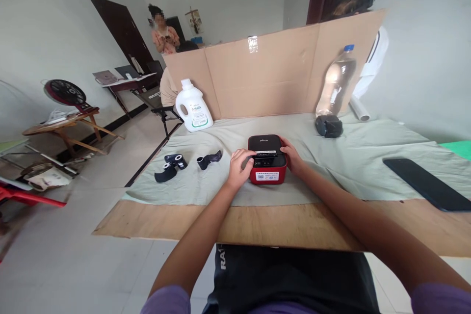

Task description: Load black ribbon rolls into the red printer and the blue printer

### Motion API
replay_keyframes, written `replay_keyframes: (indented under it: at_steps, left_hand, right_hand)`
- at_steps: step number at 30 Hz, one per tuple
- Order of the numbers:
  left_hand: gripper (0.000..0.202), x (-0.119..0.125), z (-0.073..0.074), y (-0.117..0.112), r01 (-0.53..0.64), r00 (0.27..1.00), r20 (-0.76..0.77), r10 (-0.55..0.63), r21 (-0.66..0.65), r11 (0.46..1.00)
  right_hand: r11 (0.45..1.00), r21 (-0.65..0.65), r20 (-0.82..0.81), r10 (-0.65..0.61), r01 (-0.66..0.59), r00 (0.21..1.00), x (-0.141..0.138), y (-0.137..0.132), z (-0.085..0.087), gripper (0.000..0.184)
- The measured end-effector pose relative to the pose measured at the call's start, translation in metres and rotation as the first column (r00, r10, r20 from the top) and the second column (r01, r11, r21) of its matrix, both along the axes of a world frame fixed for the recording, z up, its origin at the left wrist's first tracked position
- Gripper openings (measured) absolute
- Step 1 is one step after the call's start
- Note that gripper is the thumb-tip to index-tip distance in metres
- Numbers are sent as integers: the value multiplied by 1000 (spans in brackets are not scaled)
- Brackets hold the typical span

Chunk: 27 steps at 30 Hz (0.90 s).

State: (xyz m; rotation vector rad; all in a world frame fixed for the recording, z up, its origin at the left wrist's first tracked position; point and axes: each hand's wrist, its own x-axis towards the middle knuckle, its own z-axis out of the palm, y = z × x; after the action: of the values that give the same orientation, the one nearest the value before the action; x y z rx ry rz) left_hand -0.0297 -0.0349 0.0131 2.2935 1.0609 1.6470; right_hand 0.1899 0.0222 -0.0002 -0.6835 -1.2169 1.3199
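Note:
A small red and black label printer (267, 159) sits on the pale green cloth (331, 157) in the middle of the table. My left hand (240, 167) curls over its left front corner, fingers bent against the black lid. My right hand (292, 156) presses against the printer's right side, fingers wrapped round the edge. Two black label rolls (172, 164) with loose tape tails lie on the cloth to the left, and a third black strip (209, 159) lies beside them, all apart from my hands.
A cardboard screen (272, 73) stands along the table's back. A white detergent jug (193, 106) stands at back left, a clear bottle (335, 83) and a dark lump (328, 126) at back right. A black phone (427, 184) lies right. A person stands by the far door.

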Motion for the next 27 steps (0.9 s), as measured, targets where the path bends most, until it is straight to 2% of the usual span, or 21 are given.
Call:
replay_keyframes:
  at_steps: [4, 10, 20, 27]
  left_hand:
    - [20, 1, -2, -2, 4, 998, 64, 0, -51, 999]
    - [29, 0, -5, 4, 119, 975, 208, -82, -174, 977]
    - [29, 6, -9, 20, 151, 953, 297, -55, -309, 939]
    - [30, 6, -16, 8, 242, 912, 394, -115, -289, 926]
  right_hand:
    - [1000, -24, -17, 15, -15, 1000, 1, -2, -3, 54]
    - [1000, -13, 20, 20, -19, 1000, 3, -7, -1, 54]
    - [1000, -8, 66, -16, 17, 998, 1, -6, 3, 56]
    - [998, -19, 95, -58, 60, 994, 5, -2, -7, 52]
